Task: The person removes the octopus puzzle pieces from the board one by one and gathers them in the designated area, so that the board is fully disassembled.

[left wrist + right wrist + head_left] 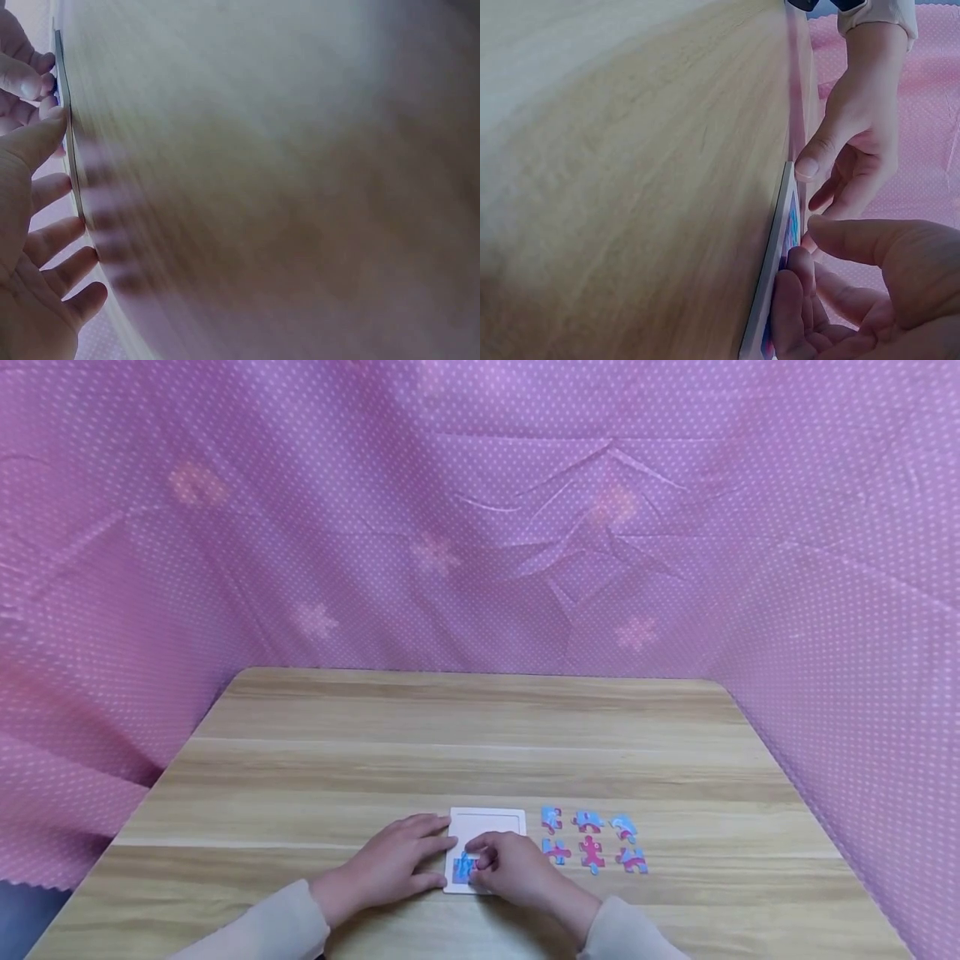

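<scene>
A shallow white puzzle tray point(488, 821) lies flat near the front of the table. Blue and purple puzzle pieces point(461, 868) sit in its lower left corner, partly covered by fingers. My left hand point(397, 864) rests at the tray's left side, its spread fingertips touching the edge. Over the tray's lower part, my right hand point(521, 870) has bent fingers and thumb around a puzzle piece at the inner side of that corner; the fingers hide most of this piece. In the right wrist view, curled fingers point(791, 292) reach over the tray's rim point(769, 262).
To the right of the tray, several loose blue and red puzzle pieces point(591, 852) lie in two rows. The wooden table point(480, 735) has rounded far corners. A pink dotted cloth point(480, 527) hangs behind it and along both sides.
</scene>
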A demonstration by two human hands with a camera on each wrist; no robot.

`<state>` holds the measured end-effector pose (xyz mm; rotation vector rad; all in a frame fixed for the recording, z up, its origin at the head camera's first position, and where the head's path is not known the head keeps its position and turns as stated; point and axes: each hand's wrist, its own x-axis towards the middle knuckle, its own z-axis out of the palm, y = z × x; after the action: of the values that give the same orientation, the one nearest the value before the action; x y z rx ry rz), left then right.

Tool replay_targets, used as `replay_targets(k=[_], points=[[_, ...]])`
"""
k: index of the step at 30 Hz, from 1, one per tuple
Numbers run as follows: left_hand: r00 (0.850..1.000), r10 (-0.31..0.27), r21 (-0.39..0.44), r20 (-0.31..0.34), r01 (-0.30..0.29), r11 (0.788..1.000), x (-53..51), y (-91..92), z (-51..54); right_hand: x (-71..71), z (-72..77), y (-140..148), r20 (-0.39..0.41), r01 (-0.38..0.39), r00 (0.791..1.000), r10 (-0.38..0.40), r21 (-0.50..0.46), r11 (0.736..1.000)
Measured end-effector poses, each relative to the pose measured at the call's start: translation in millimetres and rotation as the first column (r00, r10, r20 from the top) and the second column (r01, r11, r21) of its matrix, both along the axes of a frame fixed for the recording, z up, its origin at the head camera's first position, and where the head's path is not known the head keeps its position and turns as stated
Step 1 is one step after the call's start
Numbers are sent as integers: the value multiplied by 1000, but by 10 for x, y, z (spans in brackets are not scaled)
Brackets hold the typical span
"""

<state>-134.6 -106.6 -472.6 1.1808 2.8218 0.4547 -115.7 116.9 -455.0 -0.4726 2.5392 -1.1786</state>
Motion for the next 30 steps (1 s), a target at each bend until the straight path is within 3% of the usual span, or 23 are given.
replay_targets(k=[6, 22, 30], points=[[1000, 0, 1, 5, 0, 1000, 10, 5, 0, -6, 24, -8, -5, -7, 1000, 8, 54, 999], [1000, -4, 19, -3, 4, 1000, 34, 18, 19, 14, 15, -25, -25, 27, 999, -27, 18, 999], [1000, 7, -1, 17, -7, 1000, 38, 21, 40, -7, -14, 11, 69, 85, 995, -77, -122, 989]])
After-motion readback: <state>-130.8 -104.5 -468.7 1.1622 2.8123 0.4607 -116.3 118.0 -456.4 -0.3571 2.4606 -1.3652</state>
